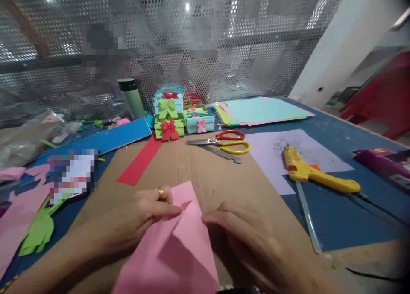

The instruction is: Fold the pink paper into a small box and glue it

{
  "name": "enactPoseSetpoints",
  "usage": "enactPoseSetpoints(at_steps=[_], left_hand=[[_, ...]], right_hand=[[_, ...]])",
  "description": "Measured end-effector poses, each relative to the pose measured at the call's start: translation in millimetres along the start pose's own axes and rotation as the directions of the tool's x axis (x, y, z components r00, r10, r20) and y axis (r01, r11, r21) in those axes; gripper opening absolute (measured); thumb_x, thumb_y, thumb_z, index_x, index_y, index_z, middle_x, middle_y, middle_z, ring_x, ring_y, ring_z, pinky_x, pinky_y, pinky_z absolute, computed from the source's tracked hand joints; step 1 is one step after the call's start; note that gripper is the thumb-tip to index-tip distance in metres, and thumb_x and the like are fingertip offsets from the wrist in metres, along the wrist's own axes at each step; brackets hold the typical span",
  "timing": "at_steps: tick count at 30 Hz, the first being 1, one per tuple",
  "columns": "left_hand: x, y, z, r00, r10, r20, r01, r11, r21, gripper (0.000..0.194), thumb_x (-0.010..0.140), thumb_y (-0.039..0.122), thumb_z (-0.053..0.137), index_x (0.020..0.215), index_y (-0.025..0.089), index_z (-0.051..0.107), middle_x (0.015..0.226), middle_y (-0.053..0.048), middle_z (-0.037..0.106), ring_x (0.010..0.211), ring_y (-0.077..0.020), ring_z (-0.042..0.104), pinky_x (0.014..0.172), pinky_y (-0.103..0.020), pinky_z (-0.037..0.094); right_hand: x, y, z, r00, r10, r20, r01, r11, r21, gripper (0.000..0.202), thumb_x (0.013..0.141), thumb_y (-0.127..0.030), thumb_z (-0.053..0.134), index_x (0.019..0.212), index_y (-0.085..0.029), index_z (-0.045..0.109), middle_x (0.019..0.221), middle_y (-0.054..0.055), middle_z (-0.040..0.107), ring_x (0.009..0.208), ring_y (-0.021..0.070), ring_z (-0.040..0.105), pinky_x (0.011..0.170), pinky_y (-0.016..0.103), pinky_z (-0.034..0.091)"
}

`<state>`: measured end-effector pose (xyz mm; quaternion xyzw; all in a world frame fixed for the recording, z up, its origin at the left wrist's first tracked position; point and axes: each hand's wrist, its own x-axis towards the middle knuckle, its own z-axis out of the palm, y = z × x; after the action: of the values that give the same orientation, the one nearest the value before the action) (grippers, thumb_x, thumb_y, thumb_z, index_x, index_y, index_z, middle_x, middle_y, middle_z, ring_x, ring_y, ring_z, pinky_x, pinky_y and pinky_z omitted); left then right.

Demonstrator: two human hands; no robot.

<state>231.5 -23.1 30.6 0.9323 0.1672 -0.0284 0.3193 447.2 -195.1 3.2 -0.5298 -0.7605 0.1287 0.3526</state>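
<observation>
A sheet of pink paper, creased and partly folded, stands over the cardboard in front of me. My left hand, with a gold ring on one finger, grips its left side near the top, the thumb pressing by a raised fold. At the paper's right edge is my right hand, its fingers bent together and a fingertip against the edge; its other fingers are partly hidden. Beyond my hands, scissors with one red and one yellow handle lie beside a small metal blade. A red paper strip rests to the left.
Brown cardboard covers the table's middle. A yellow glue gun lies at right, partly on lilac paper. Small paper bags with bows are stacked behind, near a green bottle and coloured sheets. Green paper pieces lie left.
</observation>
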Motion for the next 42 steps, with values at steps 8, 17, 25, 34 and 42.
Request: enactPoseSetpoints(at_steps=[8, 17, 25, 34, 42], left_hand=[[9, 25, -13.0, 0.99, -0.139, -0.004, 0.139, 0.99, 0.037, 0.025, 0.09, 0.02, 0.043, 0.091, 0.022, 0.068, 0.091, -0.002, 0.065, 0.082, -0.0165, 0.056, 0.074, -0.027, 0.038], [30, 40, 2.2, 0.876, -0.48, -0.052, 0.478, 0.85, 0.221, 0.03, 0.081, 0.038, 0.049, 0.059, 0.019, 0.043, 0.059, 0.003, 0.049, 0.056, -0.0118, 0.04, 0.054, -0.027, 0.024], [30, 37, 7.0, 0.868, -0.493, -0.056, 0.488, 0.83, 0.27, 0.024, 0.063, 0.021, 0.048, 0.086, 0.024, 0.052, 0.069, 0.005, 0.056, 0.058, -0.0134, 0.043, 0.052, -0.028, 0.023], [35, 42, 9.2, 0.89, -0.455, -0.021, 0.433, 0.831, 0.349, 0.012, 0.069, 0.022, 0.046, 0.081, 0.022, 0.049, 0.072, 0.001, 0.056, 0.061, -0.0149, 0.04, 0.055, -0.03, 0.022], [33, 38, 13.7, 0.935, -0.351, -0.05, 0.348, 0.879, 0.327, 0.006, 0.072, 0.021, 0.045, 0.078, 0.021, 0.047, 0.073, 0.0, 0.054, 0.06, -0.0144, 0.039, 0.056, -0.029, 0.023]], right_hand=[[-4, -1, 2, 0.994, 0.042, 0.1, -0.037, 0.998, -0.057, 0.022, 0.095, -0.012, 0.042, 0.1, -0.017, 0.062, 0.096, 0.008, 0.064, 0.084, 0.0168, 0.057, 0.073, 0.028, 0.047], [-9, 7, 17, 1.0, 0.012, -0.022, -0.015, 0.992, -0.124, 0.02, 0.099, -0.019, 0.045, 0.095, -0.019, 0.064, 0.091, 0.004, 0.065, 0.08, 0.0148, 0.056, 0.069, 0.026, 0.044], [-4, 8, 21, 0.997, -0.026, -0.078, 0.007, 0.972, -0.233, 0.026, 0.092, -0.007, 0.044, 0.084, -0.021, 0.064, 0.076, 0.0, 0.062, 0.068, 0.0116, 0.053, 0.06, 0.025, 0.036], [-6, 16, 28, 0.998, -0.02, -0.063, 0.003, 0.964, -0.265, 0.017, 0.088, -0.009, 0.05, 0.08, -0.019, 0.061, 0.075, 0.0, 0.062, 0.066, 0.0112, 0.051, 0.059, 0.026, 0.033], [-4, 18, 22, 0.999, -0.027, 0.021, 0.031, 0.967, -0.254, 0.015, 0.092, -0.016, 0.047, 0.088, -0.019, 0.061, 0.082, 0.005, 0.065, 0.071, 0.0146, 0.055, 0.061, 0.027, 0.038]])
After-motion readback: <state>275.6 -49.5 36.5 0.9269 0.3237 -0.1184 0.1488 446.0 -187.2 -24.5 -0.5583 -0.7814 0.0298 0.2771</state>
